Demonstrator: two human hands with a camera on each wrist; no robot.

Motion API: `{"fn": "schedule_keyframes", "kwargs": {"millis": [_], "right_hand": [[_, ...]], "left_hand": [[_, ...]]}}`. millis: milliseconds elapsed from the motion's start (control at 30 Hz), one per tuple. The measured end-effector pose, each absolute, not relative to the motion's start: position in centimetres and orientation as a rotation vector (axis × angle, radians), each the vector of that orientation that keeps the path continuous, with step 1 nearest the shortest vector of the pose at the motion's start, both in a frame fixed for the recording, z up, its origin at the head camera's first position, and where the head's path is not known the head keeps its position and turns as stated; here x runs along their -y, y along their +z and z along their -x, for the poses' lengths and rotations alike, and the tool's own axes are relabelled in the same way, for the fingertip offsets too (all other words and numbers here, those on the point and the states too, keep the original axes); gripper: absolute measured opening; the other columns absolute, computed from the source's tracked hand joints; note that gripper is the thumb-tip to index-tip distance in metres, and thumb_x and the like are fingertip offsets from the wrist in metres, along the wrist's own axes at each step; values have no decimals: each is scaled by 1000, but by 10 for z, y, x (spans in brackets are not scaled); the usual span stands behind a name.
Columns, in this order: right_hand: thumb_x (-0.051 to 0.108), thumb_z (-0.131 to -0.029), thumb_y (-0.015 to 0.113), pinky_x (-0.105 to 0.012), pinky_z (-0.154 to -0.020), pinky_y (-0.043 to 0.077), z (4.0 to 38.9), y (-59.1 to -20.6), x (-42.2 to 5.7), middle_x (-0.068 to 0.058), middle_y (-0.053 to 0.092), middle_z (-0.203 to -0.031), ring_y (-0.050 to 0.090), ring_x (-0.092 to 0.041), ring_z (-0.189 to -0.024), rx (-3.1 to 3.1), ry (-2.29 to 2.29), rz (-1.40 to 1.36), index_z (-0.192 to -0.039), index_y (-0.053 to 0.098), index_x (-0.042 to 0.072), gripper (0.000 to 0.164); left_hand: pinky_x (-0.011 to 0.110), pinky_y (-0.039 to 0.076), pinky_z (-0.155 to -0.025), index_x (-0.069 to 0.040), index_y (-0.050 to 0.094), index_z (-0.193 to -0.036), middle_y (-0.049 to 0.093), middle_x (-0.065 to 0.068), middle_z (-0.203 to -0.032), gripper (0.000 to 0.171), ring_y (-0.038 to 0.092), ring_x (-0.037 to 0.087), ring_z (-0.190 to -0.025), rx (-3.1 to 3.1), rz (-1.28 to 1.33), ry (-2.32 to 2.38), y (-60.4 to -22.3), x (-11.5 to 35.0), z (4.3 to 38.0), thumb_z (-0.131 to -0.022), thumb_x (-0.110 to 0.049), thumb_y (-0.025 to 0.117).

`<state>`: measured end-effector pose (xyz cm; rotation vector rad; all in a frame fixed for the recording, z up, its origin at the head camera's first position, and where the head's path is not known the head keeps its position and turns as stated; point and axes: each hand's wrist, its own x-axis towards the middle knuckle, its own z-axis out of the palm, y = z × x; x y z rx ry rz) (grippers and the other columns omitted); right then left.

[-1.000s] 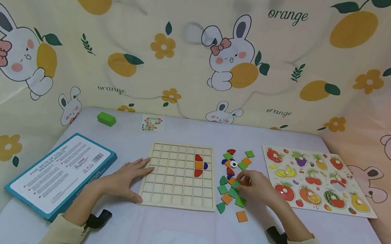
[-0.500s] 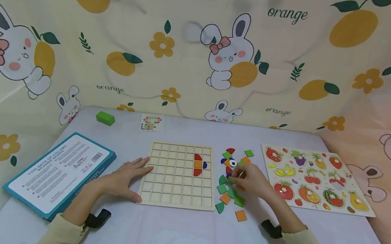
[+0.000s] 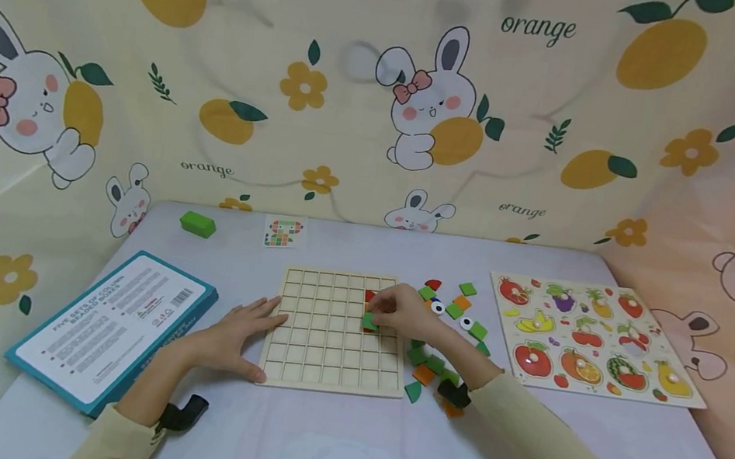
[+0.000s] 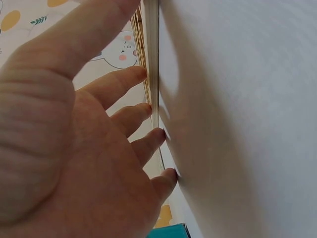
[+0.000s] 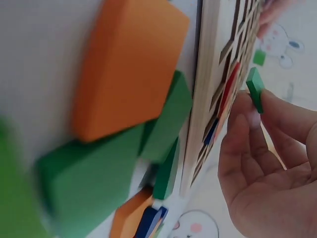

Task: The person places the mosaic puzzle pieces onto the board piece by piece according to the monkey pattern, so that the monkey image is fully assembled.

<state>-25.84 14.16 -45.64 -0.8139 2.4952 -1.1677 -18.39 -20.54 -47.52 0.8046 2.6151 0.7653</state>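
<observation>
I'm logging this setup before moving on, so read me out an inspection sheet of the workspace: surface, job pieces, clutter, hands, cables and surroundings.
Surface: white-covered table.
Job's things: wooden grid board, with a red piece and a blue piece in it; loose coloured pieces scattered on its right.
Clutter: teal box at left; green block and pattern card behind; fruit puzzle board at right.
Left hand: touches the grid board's left edge.
Right hand: pinches a green tile over the grid board.
Cables: nothing seen.
Surroundings: backdrop printed with rabbits and oranges.
</observation>
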Motion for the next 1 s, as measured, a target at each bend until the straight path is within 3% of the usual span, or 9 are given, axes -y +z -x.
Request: {"fn": "schedule_keyframes", "kwargs": {"millis": [433, 1000], "right_hand": [[4, -88, 75, -27, -70, 49, 253, -459, -107, 4, 64, -80, 56, -13, -74, -2642, -1012, 669, -90, 73, 8, 4], [9, -84, 80, -27, -68, 45, 247, -459, -102, 4, 61, -77, 53, -12, -74, -2765, -850, 782, -86, 76, 9, 4]], "left_hand": [[65, 9, -113, -5, 37, -153, 11, 20, -164, 104, 7, 45, -148, -2606, -803, 765, -472, 204, 184, -72, -47, 86], [66, 10, -113, -4, 38, -152, 13, 22, -163, 103, 9, 47, -148, -2624, -814, 763, -472, 204, 182, -72, -47, 86]]}}
